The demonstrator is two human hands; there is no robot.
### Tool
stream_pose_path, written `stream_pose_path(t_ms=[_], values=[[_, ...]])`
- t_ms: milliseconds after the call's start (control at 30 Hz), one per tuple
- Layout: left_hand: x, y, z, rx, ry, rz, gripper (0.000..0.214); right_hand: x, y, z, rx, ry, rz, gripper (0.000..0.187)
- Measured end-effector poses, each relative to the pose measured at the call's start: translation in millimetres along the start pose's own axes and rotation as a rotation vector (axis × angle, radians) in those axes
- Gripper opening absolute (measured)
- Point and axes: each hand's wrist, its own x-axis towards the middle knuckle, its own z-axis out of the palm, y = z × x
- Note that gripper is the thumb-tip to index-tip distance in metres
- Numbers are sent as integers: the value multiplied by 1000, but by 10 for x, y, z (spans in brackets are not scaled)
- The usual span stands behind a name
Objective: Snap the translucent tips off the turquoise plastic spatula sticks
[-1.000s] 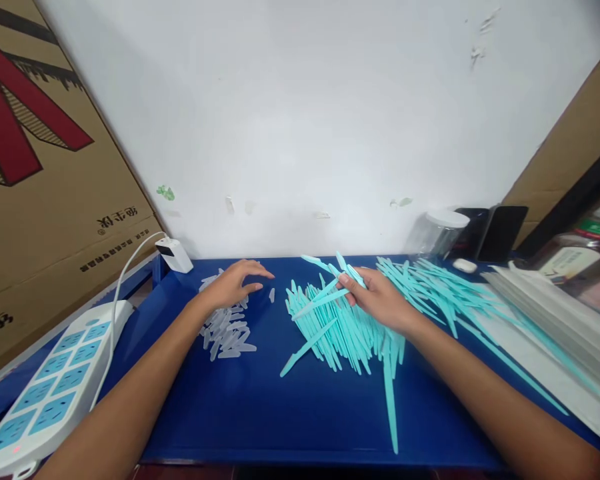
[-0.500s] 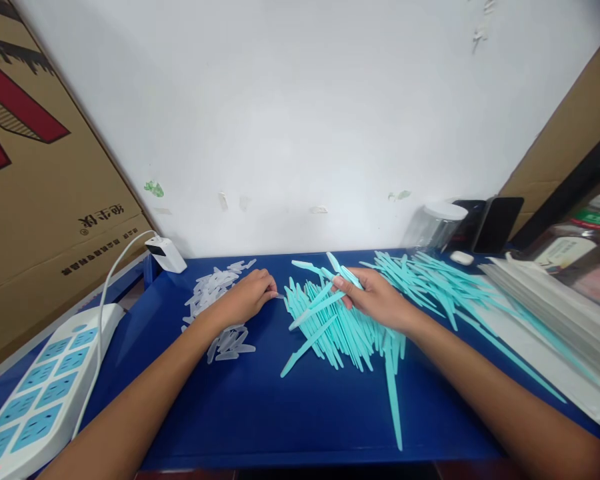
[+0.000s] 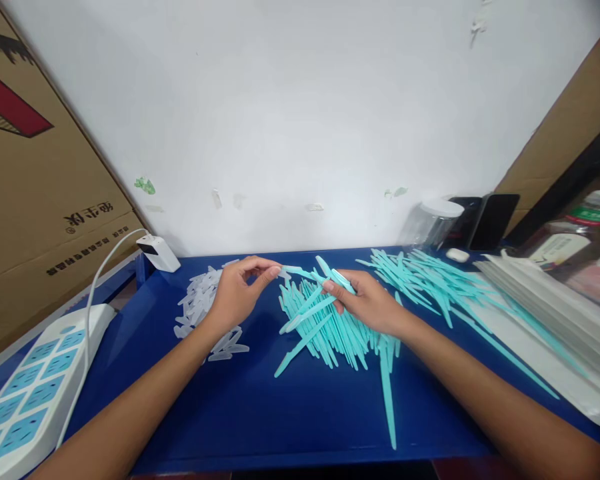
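The right hand (image 3: 365,303) grips several turquoise sticks (image 3: 323,267) fanned out, apparently so single tips stand free for the left hand (image 3: 243,287), its grip pinching one end.

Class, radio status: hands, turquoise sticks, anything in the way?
Right hand holding several turquoise sticks. Left hand pinching at one stick's tip. Possible snag: loose turquoise pile beneath.
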Motion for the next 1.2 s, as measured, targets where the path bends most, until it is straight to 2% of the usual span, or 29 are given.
stream_pose_path(t_ms=[133,500,667,800,1133,1200], values=[[-112,108,89,85,27,64,22,-19,-55,34,-37,34,-8,49],[-170,143,149,19,18,31,17,-65,-62,110,-56,-39,-27,53],[-224,159,225,-30,-39,1,15,-78,-120,158,-7,-96,-3,45],[-268,187,282,-98,-57,-48,15,-89,-136,214,13,-89,27,44],[-290,274,301,-123,-76,-27,17,-96,-159,259,34,-76,-5,44],[-254,268,254,-94,-70,-5,22,-82,-152,230,8,-58,-2,46]])
